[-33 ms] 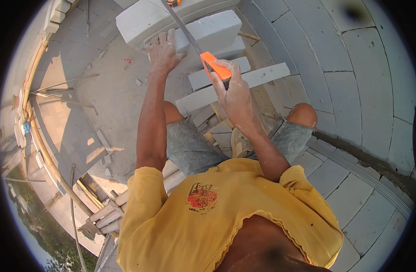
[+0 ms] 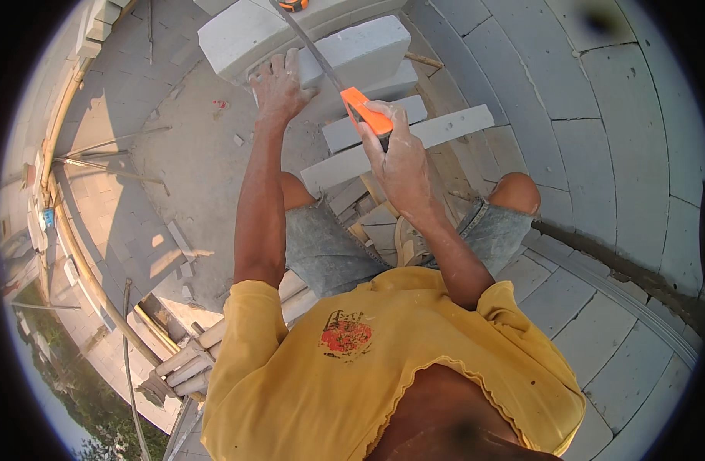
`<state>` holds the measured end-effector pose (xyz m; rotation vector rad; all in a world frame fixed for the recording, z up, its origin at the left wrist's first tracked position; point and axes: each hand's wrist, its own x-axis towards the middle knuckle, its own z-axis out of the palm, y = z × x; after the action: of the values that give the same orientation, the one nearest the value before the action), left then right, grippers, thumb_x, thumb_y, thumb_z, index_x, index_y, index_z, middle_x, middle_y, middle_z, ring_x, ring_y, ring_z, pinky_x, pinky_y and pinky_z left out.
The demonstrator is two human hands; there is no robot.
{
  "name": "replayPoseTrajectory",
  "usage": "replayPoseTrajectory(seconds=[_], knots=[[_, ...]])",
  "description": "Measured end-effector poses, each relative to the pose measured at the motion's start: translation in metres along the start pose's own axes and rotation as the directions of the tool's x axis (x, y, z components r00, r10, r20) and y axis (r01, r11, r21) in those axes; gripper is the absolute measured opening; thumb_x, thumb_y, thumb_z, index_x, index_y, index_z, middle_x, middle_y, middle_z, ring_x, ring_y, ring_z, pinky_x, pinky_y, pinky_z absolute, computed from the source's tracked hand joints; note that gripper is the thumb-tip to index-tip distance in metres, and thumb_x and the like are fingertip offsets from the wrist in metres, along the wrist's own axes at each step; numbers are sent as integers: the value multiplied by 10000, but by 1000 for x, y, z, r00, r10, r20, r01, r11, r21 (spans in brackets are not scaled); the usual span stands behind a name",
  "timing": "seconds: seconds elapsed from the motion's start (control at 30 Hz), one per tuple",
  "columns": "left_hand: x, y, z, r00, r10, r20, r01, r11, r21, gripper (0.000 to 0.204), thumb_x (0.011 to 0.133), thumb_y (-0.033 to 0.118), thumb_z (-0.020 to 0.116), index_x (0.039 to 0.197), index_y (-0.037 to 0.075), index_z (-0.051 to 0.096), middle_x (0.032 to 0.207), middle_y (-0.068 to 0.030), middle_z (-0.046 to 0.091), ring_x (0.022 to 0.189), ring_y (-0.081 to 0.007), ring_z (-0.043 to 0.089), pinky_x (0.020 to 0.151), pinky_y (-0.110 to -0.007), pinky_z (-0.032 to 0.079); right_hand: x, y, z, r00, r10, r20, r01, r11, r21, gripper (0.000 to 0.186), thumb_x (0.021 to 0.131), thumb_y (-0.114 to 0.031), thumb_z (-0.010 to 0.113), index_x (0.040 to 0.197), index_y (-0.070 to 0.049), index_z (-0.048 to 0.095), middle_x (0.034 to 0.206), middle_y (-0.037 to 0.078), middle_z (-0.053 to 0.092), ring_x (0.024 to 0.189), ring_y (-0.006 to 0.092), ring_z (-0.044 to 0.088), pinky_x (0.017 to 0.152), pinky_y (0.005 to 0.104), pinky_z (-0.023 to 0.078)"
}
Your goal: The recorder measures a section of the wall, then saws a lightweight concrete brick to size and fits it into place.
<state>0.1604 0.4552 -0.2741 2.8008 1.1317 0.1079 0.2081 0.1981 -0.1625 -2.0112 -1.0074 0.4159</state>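
My right hand (image 2: 398,157) is closed around the orange-and-black handle (image 2: 368,107) of a saw. The steel blade (image 2: 318,54) runs up and away across stacked white blocks. My left hand (image 2: 279,92), dusted white, has bent fingers gripping the near edge of a white block (image 2: 360,46), left of the blade. Another block (image 2: 241,42) lies farther back, and an orange-and-black tape measure (image 2: 292,5) is at the top edge of the view. Below the saw lie two narrower white pieces (image 2: 460,123) between my bare knees.
A grey block wall (image 2: 567,92) curves along the right, above a block ledge (image 2: 567,330). At left are a dusty floor (image 2: 191,138) with scattered offcuts, bamboo poles (image 2: 83,253) and thin rods (image 2: 114,157). Trees (image 2: 106,438) show at the lower left.
The whole view is shifted very slightly. My hands, the saw and the blocks look the same relative to one another.
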Motion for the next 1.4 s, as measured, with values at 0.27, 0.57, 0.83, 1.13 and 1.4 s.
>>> replayPoseTrajectory(seconds=[0.27, 0.57, 0.83, 1.13, 1.4], knots=[[-4, -24, -12, 993, -60, 100, 52, 996, 76, 974, 706, 536, 787, 1492, 156, 355, 1381, -121, 500, 1275, -360, 476, 1031, -573, 350, -98, 14, -24, 999, 0, -52, 7, 990, 144, 366, 938, -133, 654, 1237, -11, 482, 1139, 226, 651, 962, 346, 683, 794, 369, 538], [-3, -22, -5, 992, -89, 90, 84, 995, 57, 951, 715, 526, 784, 1484, 154, 366, 1395, -114, 494, 1288, -357, 464, 1026, -570, 363, -114, 10, -30, 994, -98, -51, 102, 991, 85, 370, 935, -105, 650, 1245, -17, 469, 1142, 245, 617, 970, 367, 653, 825, 390, 523], [6, -12, 8, 1000, -16, 8, 16, 999, 34, 982, 712, 537, 782, 1504, 171, 331, 1403, -117, 484, 1288, -363, 466, 1023, -575, 368, 5, -5, 23, 993, 114, 17, -116, 987, 112, 352, 926, -76, 646, 1236, -27, 488, 1159, 241, 622, 1012, 381, 649, 842, 387, 515], [2, -18, -2, 999, -35, 7, 35, 995, 92, 975, 716, 550, 773, 1497, 158, 342, 1409, -123, 485, 1294, -375, 465, 1008, -582, 379, -57, 4, -1, 991, -125, -44, 123, 991, -42, 391, 915, -96, 666, 1247, -40, 467, 1111, 205, 656, 887, 387, 665, 746, 408, 538], [0, -22, -8, 990, -94, 106, 86, 993, 80, 941, 719, 536, 774, 1489, 190, 357, 1399, -117, 498, 1276, -372, 480, 1006, -579, 377, -118, 21, -14, 988, -139, -60, 141, 990, 24, 376, 929, -111, 656, 1244, -33, 466, 1128, 212, 645, 910, 382, 671, 753, 411, 536]])
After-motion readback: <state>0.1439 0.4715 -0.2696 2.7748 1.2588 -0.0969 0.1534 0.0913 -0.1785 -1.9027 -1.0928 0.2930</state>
